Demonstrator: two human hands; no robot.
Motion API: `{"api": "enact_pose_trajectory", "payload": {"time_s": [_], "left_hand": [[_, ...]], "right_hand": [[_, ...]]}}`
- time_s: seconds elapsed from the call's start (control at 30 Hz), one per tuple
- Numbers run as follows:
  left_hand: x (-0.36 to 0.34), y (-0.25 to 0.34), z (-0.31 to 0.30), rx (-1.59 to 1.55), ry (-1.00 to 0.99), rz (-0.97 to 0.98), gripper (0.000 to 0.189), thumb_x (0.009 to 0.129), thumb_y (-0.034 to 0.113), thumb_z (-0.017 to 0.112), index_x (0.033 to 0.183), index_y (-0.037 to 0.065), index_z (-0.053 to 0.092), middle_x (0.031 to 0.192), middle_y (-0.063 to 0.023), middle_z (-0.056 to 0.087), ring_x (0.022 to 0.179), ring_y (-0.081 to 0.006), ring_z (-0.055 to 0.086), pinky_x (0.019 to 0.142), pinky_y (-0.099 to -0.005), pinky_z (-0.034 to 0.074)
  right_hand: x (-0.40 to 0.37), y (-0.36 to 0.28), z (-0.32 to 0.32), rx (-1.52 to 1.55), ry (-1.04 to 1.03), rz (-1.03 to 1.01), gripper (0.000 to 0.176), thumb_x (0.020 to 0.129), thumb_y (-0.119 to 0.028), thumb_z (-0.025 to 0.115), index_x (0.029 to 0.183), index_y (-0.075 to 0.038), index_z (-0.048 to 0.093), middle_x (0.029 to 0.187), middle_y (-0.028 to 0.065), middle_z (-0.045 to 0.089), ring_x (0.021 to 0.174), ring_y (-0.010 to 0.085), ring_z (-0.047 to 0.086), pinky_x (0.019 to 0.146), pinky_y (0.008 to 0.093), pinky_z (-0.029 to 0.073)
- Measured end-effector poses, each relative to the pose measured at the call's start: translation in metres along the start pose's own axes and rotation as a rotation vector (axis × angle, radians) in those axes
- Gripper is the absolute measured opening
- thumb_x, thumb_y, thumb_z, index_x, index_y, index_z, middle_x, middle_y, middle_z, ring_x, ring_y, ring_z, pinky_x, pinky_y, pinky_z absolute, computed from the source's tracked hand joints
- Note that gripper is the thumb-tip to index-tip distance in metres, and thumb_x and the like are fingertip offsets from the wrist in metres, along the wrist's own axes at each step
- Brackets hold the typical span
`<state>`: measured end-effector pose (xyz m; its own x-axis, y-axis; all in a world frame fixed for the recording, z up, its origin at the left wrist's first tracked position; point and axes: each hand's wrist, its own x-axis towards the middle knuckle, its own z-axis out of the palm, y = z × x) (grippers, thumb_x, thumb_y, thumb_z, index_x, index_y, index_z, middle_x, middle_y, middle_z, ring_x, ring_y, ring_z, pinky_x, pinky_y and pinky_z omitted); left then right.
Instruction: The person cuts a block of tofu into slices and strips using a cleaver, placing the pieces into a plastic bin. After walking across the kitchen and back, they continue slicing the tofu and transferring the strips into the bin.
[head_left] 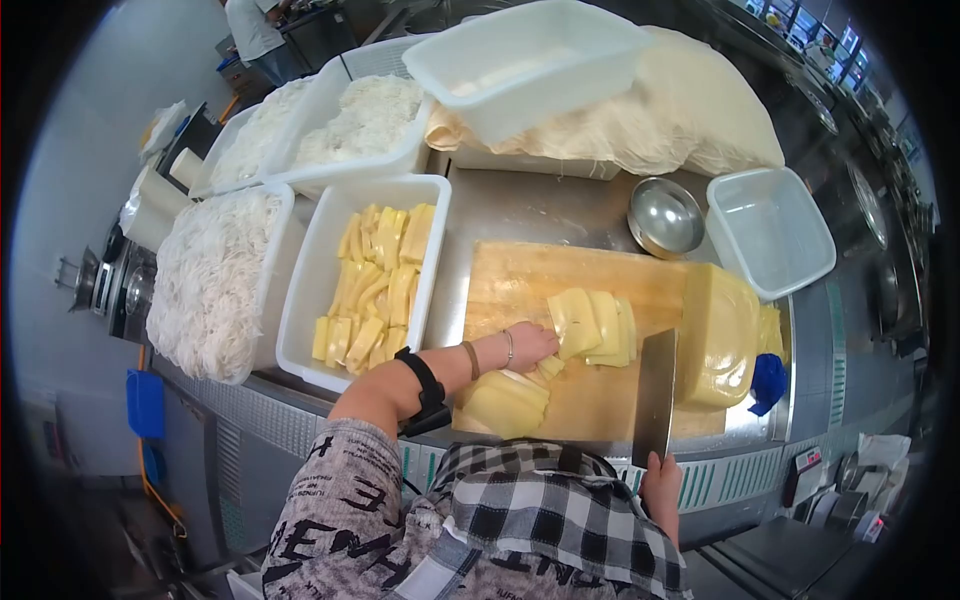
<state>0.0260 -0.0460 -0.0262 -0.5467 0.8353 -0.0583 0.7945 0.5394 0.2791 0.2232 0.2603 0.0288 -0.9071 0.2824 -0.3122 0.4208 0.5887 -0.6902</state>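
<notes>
My right hand (659, 487) is wrapped around the handle of a cleaver (656, 395). Its broad blade points away from me over the right part of the wooden cutting board (510, 275). My left hand (530, 345) is on the board with its fingers curled, against the left edge of a fanned stack of yellow slices (590, 325). What is under its fingertips is hidden. Nearer to me lies another pile of yellow slices (507, 402), partly behind my forearm. A big smooth yellow block (720, 335) stands right of the blade.
Left of the board, a white tub (437, 235) holds thick yellow strips. Tubs of white noodles (215, 275) stand further left. A metal bowl (666, 217) and a clear tub (770, 225) sit behind the block, a blue bundle (768, 384) beside it. Another person (255, 35) stands far back.
</notes>
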Motion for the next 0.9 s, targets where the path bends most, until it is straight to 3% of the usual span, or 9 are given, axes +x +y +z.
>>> {"api": "enact_pose_trajectory", "payload": {"time_s": [0.07,0.13,0.27,0.33,0.4,0.53,0.7,0.77,0.9], "left_hand": [[-0.001,-0.005,-0.005,-0.054,-0.006,-0.055,0.03,0.059,0.013,0.061,0.086,0.006,0.05,0.087,-0.0101,0.052,0.081,-0.0278,0.054,0.07,-0.0343,0.044],[-0.005,-0.006,-0.02,-0.382,-0.009,-0.203,0.031,0.063,0.015,0.062,0.09,0.004,0.052,0.092,-0.0095,0.054,0.081,-0.0243,0.055,0.071,-0.031,0.044],[-0.023,-0.018,-0.046,-0.822,-0.146,-0.438,0.035,0.069,0.02,0.063,0.097,0.002,0.053,0.091,-0.007,0.056,0.081,-0.0168,0.054,0.072,-0.0269,0.043],[-0.038,-0.017,-0.064,-1.239,-0.095,-0.475,0.037,0.073,0.02,0.063,0.103,0.0,0.053,0.089,-0.0035,0.057,0.08,-0.0106,0.051,0.072,-0.0241,0.042],[-0.061,-0.013,-0.087,-1.535,0.074,-0.526,0.032,0.076,0.017,0.06,0.102,0.0,0.053,0.087,-0.0023,0.057,0.078,-0.0093,0.051,0.071,-0.0229,0.042],[-0.121,-0.031,-0.144,-1.546,0.43,-0.618,0.028,0.077,0.015,0.06,0.1,0.002,0.054,0.084,0.0001,0.057,0.074,-0.0045,0.051,0.06,-0.0182,0.04],[-0.165,-0.108,-0.152,-1.129,0.68,-0.992,0.033,0.071,0.021,0.066,0.096,0.001,0.057,0.08,-0.0016,0.057,0.071,-0.0075,0.052,0.06,-0.0219,0.043],[-0.165,-0.144,-0.131,-0.74,0.854,-1.259,0.038,0.068,0.022,0.068,0.097,-0.001,0.057,0.083,-0.0059,0.059,0.074,-0.0127,0.055,0.066,-0.0257,0.045],[-0.168,-0.186,-0.093,-0.633,0.777,-1.187,0.044,0.066,0.023,0.069,0.101,-0.001,0.056,0.089,-0.0104,0.06,0.08,-0.0181,0.057,0.072,-0.0286,0.046]], "right_hand": [[0.006,0.027,0.009,-0.025,0.028,-0.067,0.025,0.085,-0.017,0.046,0.075,0.005,0.05,0.049,0.0153,0.051,0.039,0.0246,0.053,0.036,0.0335,0.04],[0.006,0.016,0.008,-0.05,0.06,-0.13,0.024,0.085,-0.017,0.046,0.076,0.005,0.049,0.049,0.0148,0.051,0.038,0.0237,0.053,0.036,0.0332,0.04],[-0.009,-0.029,0.001,0.017,0.002,0.031,0.025,0.084,-0.018,0.048,0.076,0.005,0.049,0.049,0.0121,0.05,0.038,0.0205,0.051,0.037,0.0327,0.038],[-0.009,-0.033,0.001,0.02,0.0,0.033,0.025,0.084,-0.018,0.048,0.077,0.006,0.049,0.049,0.013,0.05,0.039,0.0214,0.052,0.038,0.0334,0.038],[-0.01,-0.034,0.003,0.029,0.033,-0.126,0.02,0.085,-0.013,0.045,0.08,0.006,0.05,0.053,0.0121,0.052,0.035,0.0187,0.05,0.034,0.0307,0.038],[-0.011,-0.033,0.006,0.065,0.017,-0.014,0.019,0.085,-0.012,0.045,0.08,0.006,0.049,0.052,0.011,0.051,0.035,0.0174,0.049,0.033,0.03,0.037],[-0.011,-0.022,0.012,0.088,0.009,0.059,0.019,0.086,-0.013,0.046,0.079,0.005,0.049,0.051,0.0108,0.05,0.035,0.0174,0.049,0.033,0.0299,0.035],[-0.009,-0.008,0.017,0.066,0.022,0.047,0.019,0.085,-0.013,0.046,0.078,0.005,0.049,0.05,0.0113,0.05,0.035,0.0179,0.049,0.033,0.0303,0.036],[-0.013,-0.018,0.019,0.072,0.034,0.061,0.021,0.085,-0.014,0.046,0.076,0.005,0.048,0.048,0.0133,0.049,0.036,0.02,0.05,0.034,0.0319,0.037]]}}
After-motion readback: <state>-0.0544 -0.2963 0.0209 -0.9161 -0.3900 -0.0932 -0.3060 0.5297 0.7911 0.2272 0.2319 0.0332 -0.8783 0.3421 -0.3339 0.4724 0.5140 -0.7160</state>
